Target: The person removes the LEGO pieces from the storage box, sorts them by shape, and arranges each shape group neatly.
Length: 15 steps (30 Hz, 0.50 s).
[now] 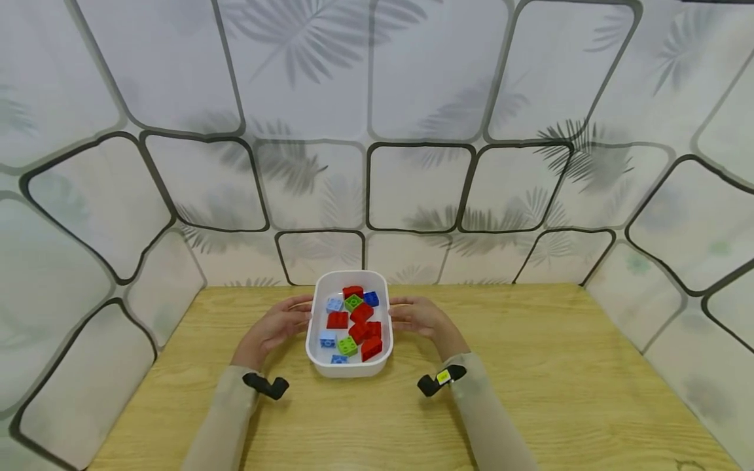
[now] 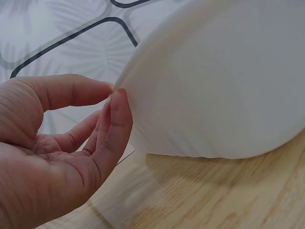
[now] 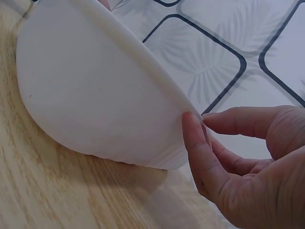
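Note:
A white plastic tub (image 1: 351, 370) with rounded corners stands on the wooden table and holds several toy building bricks. Among them are red bricks (image 1: 338, 320), green bricks (image 1: 347, 346), light blue bricks (image 1: 328, 339) and a dark blue brick (image 1: 371, 299). At the tub's left side, my left hand (image 1: 279, 327) pinches the rim, thumb at the edge and fingertips against the outer wall. My right hand (image 1: 421, 318) grips the opposite side the same way. In both wrist views the outer wall of the tub (image 2: 219, 90) fills much of the picture and hides the bricks.
The light wooden table (image 1: 542, 366) reaches out on both sides of the tub. Behind it and to both sides hangs a pale covering (image 1: 418, 190) with dark outlined shapes and leaf prints. A black wrist strap (image 1: 266, 386) sits on each sleeve.

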### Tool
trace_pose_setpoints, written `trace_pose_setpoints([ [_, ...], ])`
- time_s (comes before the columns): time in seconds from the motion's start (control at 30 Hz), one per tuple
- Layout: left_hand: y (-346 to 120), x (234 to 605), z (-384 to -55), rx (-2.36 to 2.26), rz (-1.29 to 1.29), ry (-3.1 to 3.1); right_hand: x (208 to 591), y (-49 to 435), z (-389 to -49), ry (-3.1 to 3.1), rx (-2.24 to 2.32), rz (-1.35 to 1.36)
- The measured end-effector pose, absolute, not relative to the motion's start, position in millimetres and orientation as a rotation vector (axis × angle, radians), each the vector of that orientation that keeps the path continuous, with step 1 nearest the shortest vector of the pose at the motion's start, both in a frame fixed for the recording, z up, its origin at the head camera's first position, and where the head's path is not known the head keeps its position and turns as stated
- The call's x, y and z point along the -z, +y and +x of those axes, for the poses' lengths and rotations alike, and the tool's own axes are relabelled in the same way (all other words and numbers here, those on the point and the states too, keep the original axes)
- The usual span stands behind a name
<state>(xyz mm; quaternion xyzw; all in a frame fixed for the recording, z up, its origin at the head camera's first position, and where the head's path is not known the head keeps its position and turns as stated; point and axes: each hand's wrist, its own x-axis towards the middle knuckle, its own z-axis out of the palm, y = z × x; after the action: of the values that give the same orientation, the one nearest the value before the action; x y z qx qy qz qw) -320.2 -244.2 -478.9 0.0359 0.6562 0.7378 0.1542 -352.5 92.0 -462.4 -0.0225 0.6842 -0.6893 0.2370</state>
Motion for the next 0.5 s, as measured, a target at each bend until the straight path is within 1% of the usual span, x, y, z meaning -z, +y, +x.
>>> trace_pose_setpoints([
  [0.3,-243,476,-320,-2.11,0.109,1.867,459,94,-352,1.94,1.86,-0.088],
  [0.5,-243,476,-321,-2.113,0.079,1.862,447,92,-346,2.264,1.782,-0.179],
])
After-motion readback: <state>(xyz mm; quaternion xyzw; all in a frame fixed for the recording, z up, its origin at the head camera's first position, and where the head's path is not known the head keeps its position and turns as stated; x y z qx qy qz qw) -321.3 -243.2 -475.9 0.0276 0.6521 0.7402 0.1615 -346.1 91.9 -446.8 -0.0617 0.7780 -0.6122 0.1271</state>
